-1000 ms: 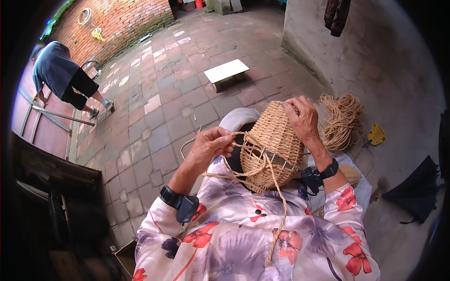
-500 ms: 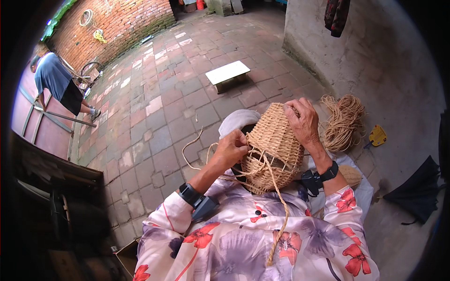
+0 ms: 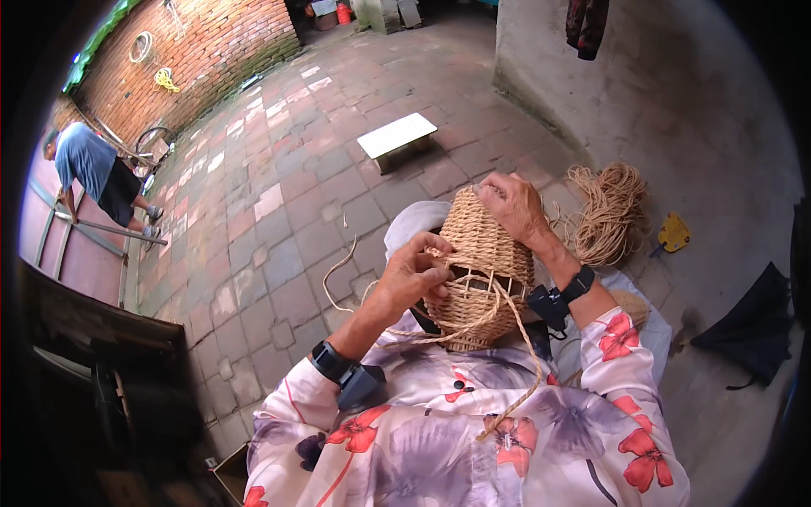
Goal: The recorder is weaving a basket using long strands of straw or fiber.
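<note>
My right hand clamps the basket up high; my left hand is at its side, grip unclear. I'm probably weaving; next likely means drawing cord snug.

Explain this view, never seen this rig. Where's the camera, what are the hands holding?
There's no robot here, just a person's bare hands. The view comes from the left of two fisheye cameras worn on the head, looking down, so straight edges bend near the rim. The right hand curls over the far end of a woven basket. The left hand is at its left side; whether it pinches a strand is unclear. A loose cord hangs from the basket over the flowered shirt. On the ground, a coil of cord lies to the right, and a low white-topped stool stands ahead.
</note>
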`<move>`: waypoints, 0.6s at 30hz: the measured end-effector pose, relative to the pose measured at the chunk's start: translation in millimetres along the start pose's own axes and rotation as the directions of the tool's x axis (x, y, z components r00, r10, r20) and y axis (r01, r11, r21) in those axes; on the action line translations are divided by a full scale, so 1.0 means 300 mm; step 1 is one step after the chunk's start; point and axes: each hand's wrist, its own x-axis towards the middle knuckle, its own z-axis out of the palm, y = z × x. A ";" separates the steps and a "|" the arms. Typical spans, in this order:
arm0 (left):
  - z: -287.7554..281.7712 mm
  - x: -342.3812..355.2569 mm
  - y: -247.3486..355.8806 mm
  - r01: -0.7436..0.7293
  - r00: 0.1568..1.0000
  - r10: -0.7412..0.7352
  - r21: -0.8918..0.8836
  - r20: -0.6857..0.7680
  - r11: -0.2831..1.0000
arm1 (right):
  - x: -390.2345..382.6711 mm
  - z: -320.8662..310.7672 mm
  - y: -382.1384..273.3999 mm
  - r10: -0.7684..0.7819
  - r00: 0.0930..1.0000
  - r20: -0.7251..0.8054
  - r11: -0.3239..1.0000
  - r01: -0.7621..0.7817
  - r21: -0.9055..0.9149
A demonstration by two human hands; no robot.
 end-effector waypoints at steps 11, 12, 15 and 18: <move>-0.396 -0.004 -0.147 -0.145 0.641 0.673 0.804 -0.368 0.577 | -0.030 -0.021 0.006 0.011 1.000 -0.029 1.000 -0.011 -0.002; -0.560 -0.027 -0.188 -0.153 0.517 0.770 0.844 -0.374 0.513 | -0.030 -0.018 0.005 -0.006 1.000 -0.030 1.000 0.006 -0.007; -1.048 -0.246 -0.303 0.267 0.385 0.610 0.716 -0.693 0.645 | -0.025 -0.008 0.000 -0.029 0.999 -0.029 1.000 0.028 -0.008; -1.250 -0.478 -0.358 0.656 0.226 0.518 0.522 -0.825 0.545 | -0.013 0.016 -0.013 -0.088 0.996 -0.027 0.996 0.088 -0.003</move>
